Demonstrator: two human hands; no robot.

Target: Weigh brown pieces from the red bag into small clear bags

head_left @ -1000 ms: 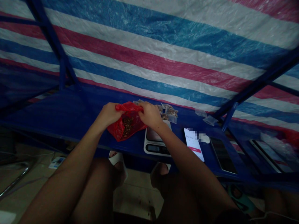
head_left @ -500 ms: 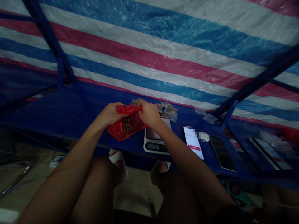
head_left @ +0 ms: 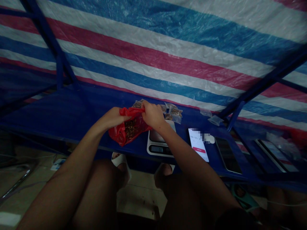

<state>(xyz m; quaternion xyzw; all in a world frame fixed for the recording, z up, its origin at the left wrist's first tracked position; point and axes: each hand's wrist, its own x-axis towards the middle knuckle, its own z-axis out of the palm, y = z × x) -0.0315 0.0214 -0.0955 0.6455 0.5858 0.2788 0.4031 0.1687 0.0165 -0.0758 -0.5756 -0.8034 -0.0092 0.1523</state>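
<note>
A red plastic bag [head_left: 117, 134] rests on the blue table, its mouth spread toward me. Small brown dried pieces [head_left: 131, 128] lie inside it. My left hand [head_left: 113, 117] grips the bag's left rim, and my right hand [head_left: 153, 114] grips the rim on the other side. Right of the bag is a white digital scale [head_left: 151, 149], partly covered by my right forearm; its display reads about zero. Behind my right hand lie several small clear bags [head_left: 175, 111] holding similar brown pieces.
A lit phone [head_left: 198, 145] showing a timer lies right of the scale, near a white rounded object [head_left: 209, 138] and a dark phone [head_left: 227, 155]. Clear plastic bags [head_left: 215, 120] lie farther back. Striped sheeting [head_left: 153, 60] hangs behind the blue table [head_left: 48, 111], between blue frame bars.
Both hands keep hold of the red bag, with barely any movement. The view has shifted slightly, and the scale's display is now easier to read.
</note>
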